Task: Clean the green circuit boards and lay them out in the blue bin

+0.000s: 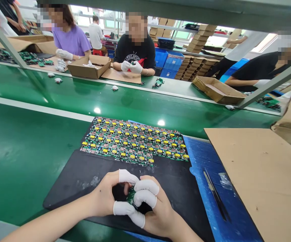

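Observation:
Between my two hands is a small green circuit board [130,196], mostly covered by fingers in white finger cots. My left hand [107,195] grips its left side with thumb and fingertips. On the other side, the bent fingers of my right hand [155,205] close round the board. Both hands are just above a black mat [69,181]. Beyond them, rows of circuit boards [135,141] with yellow components lie on the mat's far part.
Tweezers [215,193] lie on a blue sheet [198,158] at right, beside a cardboard sheet [256,174]. A green conveyor belt [140,104] runs across behind the mat. Co-workers sit opposite, near open cardboard boxes [88,69]. Metal bars [273,84] slant down at both sides.

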A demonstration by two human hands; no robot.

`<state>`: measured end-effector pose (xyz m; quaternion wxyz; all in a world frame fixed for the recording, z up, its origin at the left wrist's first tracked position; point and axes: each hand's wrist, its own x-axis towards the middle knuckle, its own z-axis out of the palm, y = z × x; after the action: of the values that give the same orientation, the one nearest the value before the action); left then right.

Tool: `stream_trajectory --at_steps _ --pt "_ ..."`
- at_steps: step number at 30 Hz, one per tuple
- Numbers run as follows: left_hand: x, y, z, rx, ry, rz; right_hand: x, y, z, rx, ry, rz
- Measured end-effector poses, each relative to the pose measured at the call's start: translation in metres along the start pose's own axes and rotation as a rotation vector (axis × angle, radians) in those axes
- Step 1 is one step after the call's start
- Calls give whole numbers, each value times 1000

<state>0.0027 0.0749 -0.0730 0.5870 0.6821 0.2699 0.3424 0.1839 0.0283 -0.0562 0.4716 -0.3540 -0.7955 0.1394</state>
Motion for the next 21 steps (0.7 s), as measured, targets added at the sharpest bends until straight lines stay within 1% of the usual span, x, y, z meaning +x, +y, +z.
stream_trajectory --at_steps 3,6,10,15,18,21 --pt "0 -2 -2 -128 20 -14 -2 0 0 -33 40 -20" --pt "-1 -2 -4 -222 27 -22 -3 1 -1 14 66 0" --pt "-1 -2 -4 -187 51 -22 -2 3 -3 83 97 62" --pt "0 0 -5 -142 72 -21 2 3 -5 68 82 44" --pt "2 3 -6 -125 37 -58 2 1 -5 81 75 20" --pt "5 4 -6 -182 -46 -168 1 3 -2 108 49 19"
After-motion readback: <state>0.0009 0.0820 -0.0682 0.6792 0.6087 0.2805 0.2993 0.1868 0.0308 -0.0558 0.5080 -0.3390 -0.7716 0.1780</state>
